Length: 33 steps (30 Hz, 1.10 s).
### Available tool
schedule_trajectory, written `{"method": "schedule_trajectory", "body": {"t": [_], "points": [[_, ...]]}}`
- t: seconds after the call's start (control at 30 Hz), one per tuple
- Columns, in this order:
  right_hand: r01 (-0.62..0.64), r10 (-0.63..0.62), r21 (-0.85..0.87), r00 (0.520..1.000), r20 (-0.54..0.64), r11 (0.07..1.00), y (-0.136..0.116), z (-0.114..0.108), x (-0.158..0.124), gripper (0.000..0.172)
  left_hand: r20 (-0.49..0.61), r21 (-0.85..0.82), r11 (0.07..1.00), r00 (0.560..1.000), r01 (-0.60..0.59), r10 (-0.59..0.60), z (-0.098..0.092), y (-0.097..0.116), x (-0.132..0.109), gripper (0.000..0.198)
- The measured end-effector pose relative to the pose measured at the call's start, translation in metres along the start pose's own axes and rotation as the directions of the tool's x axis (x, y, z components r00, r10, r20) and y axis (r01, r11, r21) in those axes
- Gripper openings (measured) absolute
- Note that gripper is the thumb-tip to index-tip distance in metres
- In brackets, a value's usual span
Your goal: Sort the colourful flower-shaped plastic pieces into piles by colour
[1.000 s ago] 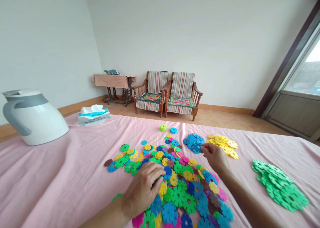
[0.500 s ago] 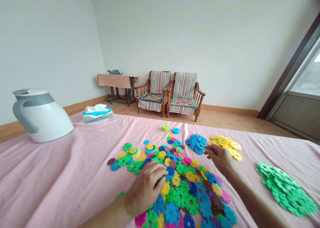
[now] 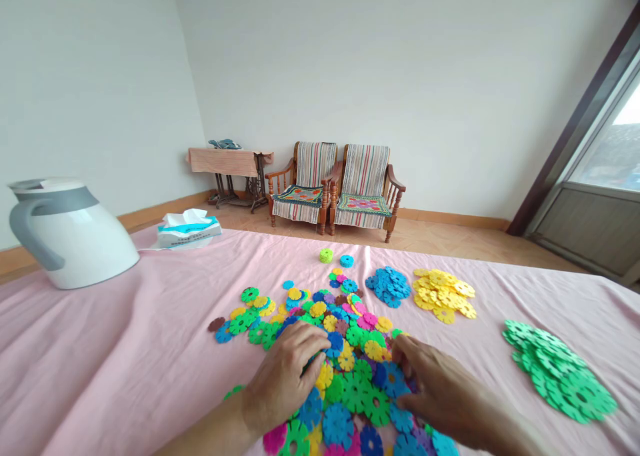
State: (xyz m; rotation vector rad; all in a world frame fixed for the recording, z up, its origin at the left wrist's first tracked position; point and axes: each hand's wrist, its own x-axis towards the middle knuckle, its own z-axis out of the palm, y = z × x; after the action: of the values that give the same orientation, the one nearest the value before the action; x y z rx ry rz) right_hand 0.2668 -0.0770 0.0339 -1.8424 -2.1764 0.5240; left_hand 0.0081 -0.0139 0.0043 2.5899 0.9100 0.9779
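- 2 hands are seen over the table (image 3: pixel 150 336), which is covered with pink cloth; a heap of mixed discs (image 3: pixel 355 386) is spread from the near side toward the far edge.
- The left hand (image 3: pixel 287 373) is rested upon the heap's left side, fingers loosely bent; whether a disc is kept under the palm cannot be told.
- The right hand (image 3: pixel 440 389) is placed low at the heap's right side, thumb and fingers parted; no disc is seen grasped.
- 3 single-colour piles are laid right of the heap: the blue pile (image 3: pixel 389 286) and the yellow pile (image 3: pixel 444 293) toward the far edge, the green pile (image 3: pixel 560 373) toward the right edge.
- Near the far edge's middle, 2 small stacks (image 3: pixel 326 255) are set.
- By judgement, the choosing of a disc is in hand; for the next move, 1 disc must be pinched at its rim and parted from overlapping neighbours.
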Motion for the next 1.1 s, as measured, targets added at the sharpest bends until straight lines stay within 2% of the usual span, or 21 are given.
{"method": "schedule_trajectory", "body": {"t": [0.2, 0.33, 0.4, 0.47, 0.57, 0.7, 0.8, 0.93, 1.1], "points": [[0.027, -0.022, 0.068, 0.997, -0.074, 0.997, 0.005, 0.02, 0.007, 0.021, -0.002, -0.003, 1.0, 1.0, -0.001, 0.001, 0.001, -0.001, 0.0, 0.02], [0.03, -0.011, 0.144, 0.991, -0.13, 0.989, 0.011, 0.014, 0.014, 0.005, -0.008, 0.002, 1.0, 1.0, -0.003, 0.003, 0.0, 0.0, 0.001, 0.02], [0.042, -0.009, 0.165, 0.981, -0.191, 0.985, 0.021, 0.008, 0.024, 0.007, -0.014, 0.006, 1.0, 1.0, -0.006, 0.006, -0.001, 0.001, 0.001, 0.02], [0.014, 0.032, 0.141, 0.949, -0.314, 0.99, 0.036, 0.002, 0.04, 0.013, -0.014, 0.004, 1.0, 1.0, -0.008, 0.008, -0.001, 0.001, 0.001, 0.02], [-0.081, 0.114, 0.089, 0.868, -0.483, 0.993, 0.059, -0.002, 0.068, 0.017, -0.003, -0.006, 1.0, 1.0, -0.002, 0.002, -0.001, 0.002, 0.001, 0.02], [-0.135, 0.126, 0.029, 0.8, -0.587, 0.99, 0.075, -0.004, 0.099, 0.024, 0.002, -0.013, 1.0, 1.0, 0.012, -0.012, -0.002, 0.002, 0.001, 0.02], [-0.129, 0.094, -0.011, 0.781, -0.617, 0.992, 0.077, -0.002, 0.111, 0.029, 0.004, -0.011, 1.0, 1.0, 0.019, -0.019, -0.002, 0.001, 0.001, 0.02], [-0.107, 0.065, -0.029, 0.773, -0.631, 0.994, 0.075, 0.005, 0.112, 0.033, -0.01, -0.004, 1.0, 1.0, 0.014, -0.014, -0.002, 0.001, 0.001, 0.02], [-0.087, 0.07, 0.006, 0.763, -0.643, 0.996, 0.072, 0.007, 0.09, 0.035, -0.014, -0.005, 1.0, 1.0, 0.003, -0.003, -0.002, 0.003, 0.002, 0.019]]}}
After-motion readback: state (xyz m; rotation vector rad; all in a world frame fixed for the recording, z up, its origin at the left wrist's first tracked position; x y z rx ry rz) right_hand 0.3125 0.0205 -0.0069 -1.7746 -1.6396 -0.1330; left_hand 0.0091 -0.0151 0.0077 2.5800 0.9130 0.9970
